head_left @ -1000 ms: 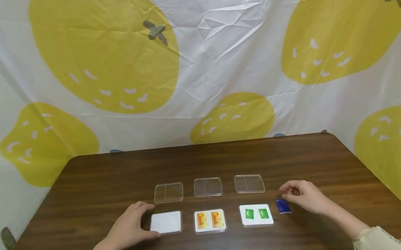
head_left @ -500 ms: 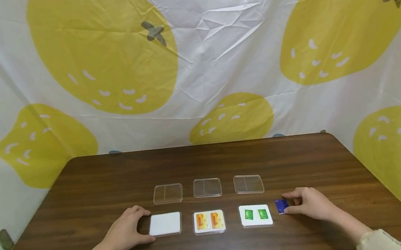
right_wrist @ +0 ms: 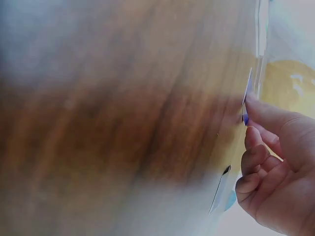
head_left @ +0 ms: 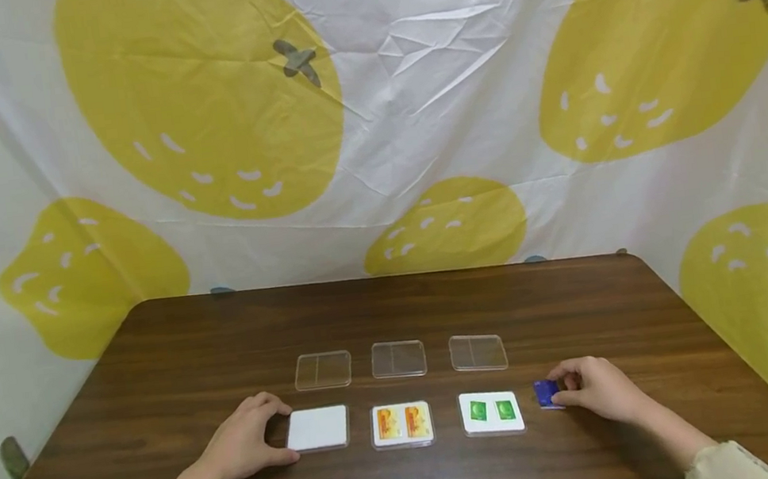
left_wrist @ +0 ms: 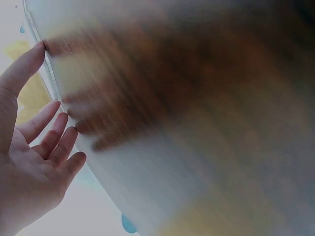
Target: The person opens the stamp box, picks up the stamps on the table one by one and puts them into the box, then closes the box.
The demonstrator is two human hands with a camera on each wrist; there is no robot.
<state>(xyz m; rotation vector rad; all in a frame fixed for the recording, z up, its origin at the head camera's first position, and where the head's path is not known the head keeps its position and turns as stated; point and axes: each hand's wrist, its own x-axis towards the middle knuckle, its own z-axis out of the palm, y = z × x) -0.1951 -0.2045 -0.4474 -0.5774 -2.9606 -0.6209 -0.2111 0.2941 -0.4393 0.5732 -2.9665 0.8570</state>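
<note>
My right hand [head_left: 600, 389] pinches a small flat blue card [head_left: 547, 394] between thumb and fingers at the right end of the row. In the right wrist view this blue card [right_wrist: 246, 101] shows edge-on at the fingertips. My left hand [head_left: 243, 440] rests at the left side of a clear case holding a blank white card [head_left: 317, 428]. Its thumb is at the near corner and its index finger at the far one. From the left wrist, the fingers of the left hand [left_wrist: 42, 132] look loosely spread, with their tips at the table surface.
A clear case with two orange pictures [head_left: 403, 424] and another with two green pictures [head_left: 491, 412] lie between my hands. Three clear lids [head_left: 323, 370] form a row behind. A thin flat piece [right_wrist: 220, 191] lies below my right fingers. A lemon-print cloth [head_left: 411, 108] hangs behind the table.
My right hand has come down from above the blue card and taken hold of it, then drawn it slightly right. The left hand has hardly moved beside the white card.
</note>
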